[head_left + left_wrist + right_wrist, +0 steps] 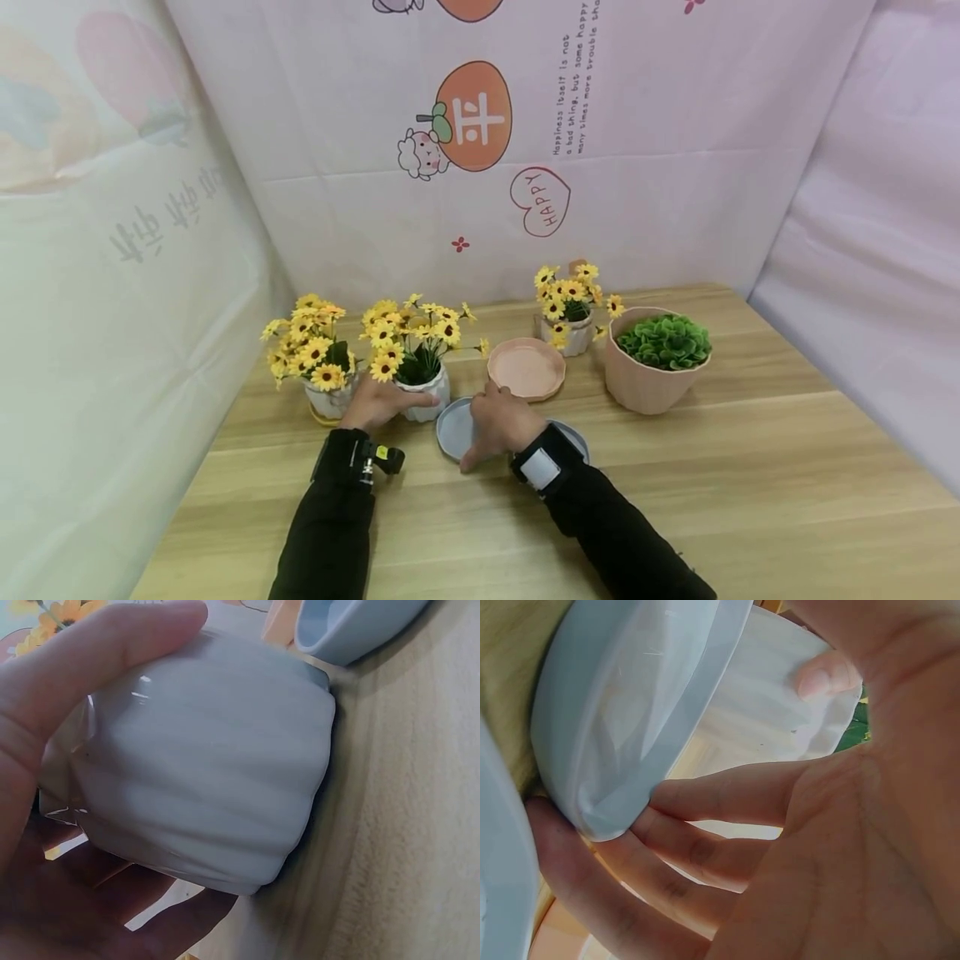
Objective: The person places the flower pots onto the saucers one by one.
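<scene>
My left hand [375,406] grips a white fluted flowerpot [210,757] of yellow artificial daisies [412,329], thumb on the near side and fingers behind. Whether its base rests fully on the table, I cannot tell. Just right of it, my right hand [504,421] holds a blue-grey saucer [453,429] across its width; the fingers [727,796] meet the rim in the right wrist view, where the thumb is out of sight. Under the right wrist lies a second blue-grey saucer [576,439], partly hidden.
Left stands another daisy pot [321,400] on a yellow saucer [324,419]. Behind the hands lie a pink saucer [527,368] and a third daisy pot [573,335]. A larger pink pot [641,387] with a green plant [667,342] stands right. Printed curtains [337,225] enclose the wooden table [750,492].
</scene>
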The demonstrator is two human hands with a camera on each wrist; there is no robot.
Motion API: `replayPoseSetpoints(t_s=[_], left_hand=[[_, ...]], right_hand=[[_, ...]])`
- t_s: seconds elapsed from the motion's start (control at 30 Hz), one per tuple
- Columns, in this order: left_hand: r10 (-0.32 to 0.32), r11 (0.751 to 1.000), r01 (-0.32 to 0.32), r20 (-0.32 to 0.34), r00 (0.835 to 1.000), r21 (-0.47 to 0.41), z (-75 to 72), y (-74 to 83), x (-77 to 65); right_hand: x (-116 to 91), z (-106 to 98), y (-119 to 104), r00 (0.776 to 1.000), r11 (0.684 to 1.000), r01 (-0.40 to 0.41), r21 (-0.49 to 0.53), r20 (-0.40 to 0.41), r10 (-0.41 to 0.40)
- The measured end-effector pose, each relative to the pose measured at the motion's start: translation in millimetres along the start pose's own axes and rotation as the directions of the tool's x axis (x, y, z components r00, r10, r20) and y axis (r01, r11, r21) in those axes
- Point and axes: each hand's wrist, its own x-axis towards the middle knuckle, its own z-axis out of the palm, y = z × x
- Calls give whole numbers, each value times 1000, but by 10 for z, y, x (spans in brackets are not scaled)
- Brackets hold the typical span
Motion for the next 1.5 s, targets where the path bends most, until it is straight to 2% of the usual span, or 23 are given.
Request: replayPoseSetpoints(t_s=[0.17, 0.37, 0.47, 0.77, 0.93, 1.03, 1.23, 1.3, 1.43, 1.5], left_hand=[[15, 1000, -15, -17, 1000, -6, -20, 18, 2], [-64, 998, 64, -3, 998, -15, -36, 58, -37], [-52, 998, 51, -5, 999, -27, -40, 82, -61], [38, 999, -38, 22, 999, 6, -74, 232, -116], [185, 983, -185, -2, 983, -6, -75, 303, -132], [231, 972, -231, -2, 973, -36, -56, 326, -136], [214, 972, -210, 31, 976, -106, -15, 338, -154], [185, 977, -178, 45, 982, -117, -8, 344, -174], [159, 982, -148, 95, 983, -117, 1, 383, -215], [129, 989, -118, 145, 981, -88, -1, 414, -241]], right_hand=[[5, -8, 9, 1000, 1000, 4, -7, -3, -4], [7, -3, 19, 1000, 1000, 8, -5, 1, -8], [4, 4, 23, 1000, 1000, 13, 0, 3, -13], [-7, 11, 26, 1000, 1000, 20, -15, -7, -20], [-14, 7, 22, 1000, 1000, 24, -8, -12, -24], [-9, 5, 31, 1000, 1000, 24, 10, 4, -24], [6, -37, 102, 998, 996, 45, 78, 45, -48], [3, -72, 135, 997, 993, 59, 105, 48, -64], [-32, -153, 190, 995, 977, 79, 198, 38, -88], [-58, -197, 206, 996, 967, 75, 243, 38, -87]])
